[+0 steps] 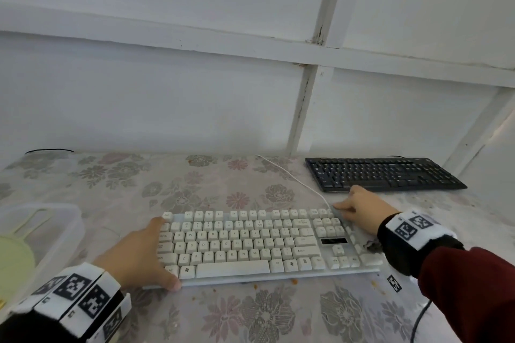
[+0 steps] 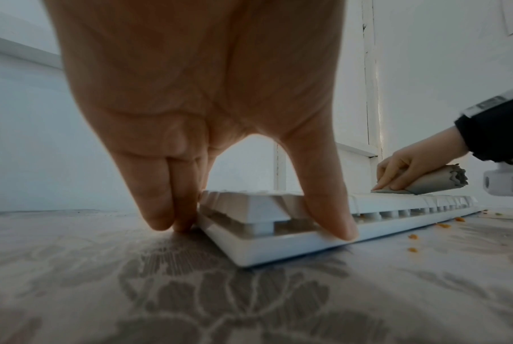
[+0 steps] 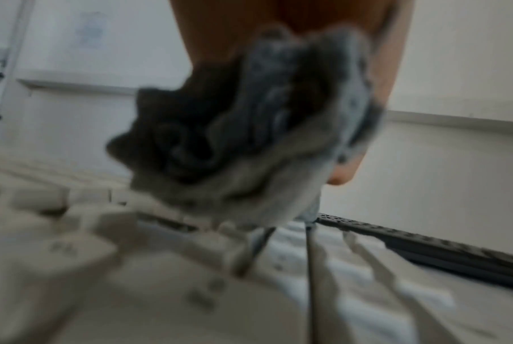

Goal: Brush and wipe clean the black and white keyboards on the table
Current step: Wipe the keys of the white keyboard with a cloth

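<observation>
The white keyboard (image 1: 250, 242) lies in the middle of the floral-covered table (image 1: 264, 315). My left hand (image 1: 150, 250) holds its left end, with the thumb (image 2: 331, 209) on the front edge and straight fingers (image 2: 172, 204) down against the left side. My right hand (image 1: 359, 209) grips a bunched grey cloth (image 2: 437, 183) and presses it onto the keys at the keyboard's right end. In the right wrist view the cloth (image 3: 249, 139) is blurred and fills the middle. The black keyboard (image 1: 381, 174) lies at the back right, apart from both hands.
A clear plastic container (image 1: 55, 228) holding something pale green (image 1: 14, 259) stands at the left edge. Orange crumbs (image 1: 294, 281) dot the table in front of the white keyboard. Its white cable (image 1: 292, 175) runs toward the wall. A dark cable (image 1: 420, 317) hangs at the lower right.
</observation>
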`<state>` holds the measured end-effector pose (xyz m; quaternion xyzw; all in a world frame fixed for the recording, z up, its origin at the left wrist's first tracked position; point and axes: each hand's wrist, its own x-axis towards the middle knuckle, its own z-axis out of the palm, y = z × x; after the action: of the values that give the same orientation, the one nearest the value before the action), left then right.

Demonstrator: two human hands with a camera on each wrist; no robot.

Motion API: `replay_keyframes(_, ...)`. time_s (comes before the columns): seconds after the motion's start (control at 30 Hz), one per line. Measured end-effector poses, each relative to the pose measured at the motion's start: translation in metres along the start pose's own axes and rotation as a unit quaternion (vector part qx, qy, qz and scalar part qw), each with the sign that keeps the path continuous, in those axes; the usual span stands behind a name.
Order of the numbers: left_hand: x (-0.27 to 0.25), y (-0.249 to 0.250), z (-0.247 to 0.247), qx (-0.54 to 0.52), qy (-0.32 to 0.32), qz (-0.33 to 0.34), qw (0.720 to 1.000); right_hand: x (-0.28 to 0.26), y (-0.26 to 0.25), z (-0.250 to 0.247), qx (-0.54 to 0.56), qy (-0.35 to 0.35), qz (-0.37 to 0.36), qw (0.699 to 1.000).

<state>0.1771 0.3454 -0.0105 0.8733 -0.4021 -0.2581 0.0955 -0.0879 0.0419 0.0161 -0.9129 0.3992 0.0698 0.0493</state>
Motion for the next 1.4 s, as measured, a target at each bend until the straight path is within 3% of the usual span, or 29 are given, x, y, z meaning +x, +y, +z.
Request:
replay_keyframes(0.1, 0.001, 0.0, 0.0, 0.007, -0.002, 0.003, 1.0, 0.0, 0.008, 0.01, -0.039, 0.012, -0.002, 0.999)
replay_keyframes(0.4, 0.001, -0.001, 0.0, 0.021, -0.003, 0.0, 1.0, -0.001, 0.048, -0.005, -0.061, -0.008, 0.105, 0.993)
replay_keyframes(0.5, 0.002, -0.001, 0.0, 0.018, -0.003, 0.002, 1.0, -0.004, 0.04, -0.012, -0.048, 0.01, 0.078, 0.996)
replay_keyframes(0.6, 0.001, 0.0, -0.001, 0.019, -0.005, 0.004, 1.0, -0.007, 0.015, -0.009, 0.01, -0.002, 0.001, 1.0)
replay_keyframes(0.7, 0.001, 0.0, -0.001, 0.02, -0.005, 0.002, 1.0, -0.007, 0.003, 0.001, -0.007, -0.01, -0.022, 1.0)
replay_keyframes(1.17, 0.002, -0.002, 0.001, 0.011, -0.004, 0.002, 1.0, 0.001, 0.037, 0.002, -0.056, -0.017, 0.101, 0.993)
replay_keyframes(1.4, 0.0, -0.002, 0.001, 0.006, -0.001, -0.003, 1.0, 0.006, 0.01, -0.021, -0.056, 0.009, 0.174, 0.983)
